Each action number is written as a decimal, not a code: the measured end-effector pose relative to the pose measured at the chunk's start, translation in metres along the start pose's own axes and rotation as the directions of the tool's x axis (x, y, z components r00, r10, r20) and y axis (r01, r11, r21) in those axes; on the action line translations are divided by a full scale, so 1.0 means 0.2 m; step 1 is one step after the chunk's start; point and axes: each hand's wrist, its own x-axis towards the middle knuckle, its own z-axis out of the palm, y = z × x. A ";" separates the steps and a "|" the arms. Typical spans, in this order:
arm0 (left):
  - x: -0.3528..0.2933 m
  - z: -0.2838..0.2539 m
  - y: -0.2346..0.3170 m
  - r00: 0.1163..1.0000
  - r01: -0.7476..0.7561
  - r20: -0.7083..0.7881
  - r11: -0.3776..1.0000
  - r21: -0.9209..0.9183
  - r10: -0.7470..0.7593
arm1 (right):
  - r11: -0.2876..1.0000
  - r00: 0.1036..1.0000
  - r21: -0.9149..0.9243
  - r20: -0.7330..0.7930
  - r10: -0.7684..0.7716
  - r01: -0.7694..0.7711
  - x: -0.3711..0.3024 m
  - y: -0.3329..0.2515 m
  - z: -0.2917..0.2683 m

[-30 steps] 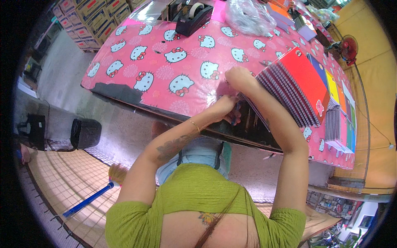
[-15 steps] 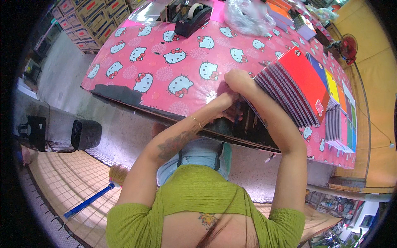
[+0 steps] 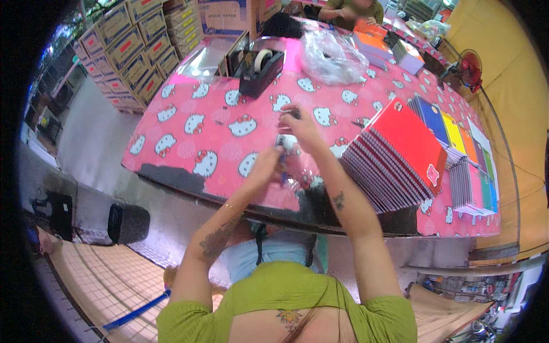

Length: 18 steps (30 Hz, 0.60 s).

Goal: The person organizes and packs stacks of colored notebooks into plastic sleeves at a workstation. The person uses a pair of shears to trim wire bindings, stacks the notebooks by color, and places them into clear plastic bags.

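Observation:
My left hand (image 3: 270,164) is closed low over the pink patterned tabletop (image 3: 223,151). Bits of blue and dark show at its fingers, but the thing itself is too small to name. Just ahead of it, my right hand (image 3: 298,127) is raised with curled fingers, and a small dark thing shows at its fingertips. Between the hands lies a small white patch (image 3: 287,140); whether it is a loose piece or print I cannot tell. To the right of my right forearm stands a stack of red-covered spiral notebooks (image 3: 394,154), its bindings facing me.
A black tape dispenser (image 3: 260,74) and crumpled clear plastic (image 3: 331,57) lie farther back. More notebooks (image 3: 457,134) in several colours fill the right side. Stacked cartons (image 3: 131,48) stand at the far left. Across the table sits another person (image 3: 350,14); a red fan (image 3: 470,68) is beyond.
Both hands have moved from the table's near edge farther onto the tabletop and leftward. My right hand has come apart from the left and risen. The view has tilted up, bringing another person in.

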 end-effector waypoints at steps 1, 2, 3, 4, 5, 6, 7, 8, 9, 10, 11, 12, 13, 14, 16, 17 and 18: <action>0.02 -0.14 0.00 0.991 -0.059 -0.119 0.998 0.035 0.063 | 0.939 0.995 0.341 -0.066 0.081 -0.054 0.06 0.01 0.08; 0.06 -0.30 -0.02 0.965 -0.116 -0.230 0.991 0.074 0.130 | 0.762 0.979 0.642 -0.094 0.180 -0.078 0.14 0.04 0.15; 0.07 -0.41 -0.04 0.946 -0.185 -0.263 0.982 0.048 0.191 | 0.612 0.967 0.791 -0.143 0.210 -0.016 0.23 0.09 0.17; 0.06 -0.51 -0.06 0.919 -0.258 -0.304 0.966 0.023 0.253 | 0.525 0.968 0.851 -0.129 0.217 -0.004 0.33 0.12 0.16; 0.03 -0.56 -0.09 0.918 -0.301 -0.302 0.947 -0.111 0.256 | 0.435 0.968 0.900 -0.115 0.221 0.008 0.43 0.16 0.14; 0.01 -0.61 -0.11 0.919 -0.334 -0.296 0.911 -0.242 0.259 | 0.338 0.970 0.941 -0.101 0.222 0.020 0.55 0.19 0.12; 0.00 -0.60 -0.10 0.919 -0.325 -0.302 0.921 -0.213 0.255 | 0.247 0.976 0.966 -0.118 0.182 0.071 0.69 0.20 0.06; 0.02 -0.55 -0.09 0.924 -0.309 -0.292 0.931 -0.193 0.246 | 0.228 0.977 0.964 -0.170 0.128 0.137 0.84 0.18 -0.10; 0.05 -0.48 -0.08 0.935 -0.304 -0.236 0.940 -0.154 0.264 | 0.211 0.971 0.955 -0.230 0.071 0.211 0.97 0.11 -0.31; 0.10 -0.40 -0.07 0.945 -0.301 -0.169 0.946 -0.119 0.279 | 0.194 0.954 0.937 -0.298 0.012 0.290 1.03 0.00 -0.52; 0.05 -0.49 -0.08 0.936 -0.296 -0.213 0.954 -0.045 0.280 | 0.194 0.940 0.933 -0.326 0.101 0.303 1.08 -0.11 -0.36; -0.03 -0.57 -0.06 0.924 -0.290 -0.266 0.957 -0.022 0.274 | 0.203 0.922 0.931 -0.341 0.183 0.304 1.10 -0.25 -0.16; -0.06 -0.57 -0.03 0.926 -0.289 -0.260 0.957 -0.023 0.273 | 0.168 0.921 0.939 -0.330 0.205 0.299 1.10 -0.31 -0.16; -0.08 -0.57 -0.03 0.930 -0.278 -0.256 0.960 -0.026 0.262 | 0.135 0.918 0.946 -0.320 0.235 0.295 1.09 -0.32 -0.17; -0.07 -0.55 -0.01 0.934 -0.281 -0.230 0.960 -0.008 0.272 | 0.146 0.886 0.933 -0.359 0.294 0.329 1.05 -0.29 -0.21; -0.05 -0.52 0.00 0.936 -0.288 -0.215 0.957 -0.012 0.279 | 0.188 0.858 0.913 -0.406 0.316 0.363 1.03 -0.23 -0.21; -0.02 -0.46 0.01 0.942 -0.291 -0.184 0.957 -0.019 0.283 | 0.232 0.818 0.882 -0.467 0.334 0.409 0.99 -0.15 -0.27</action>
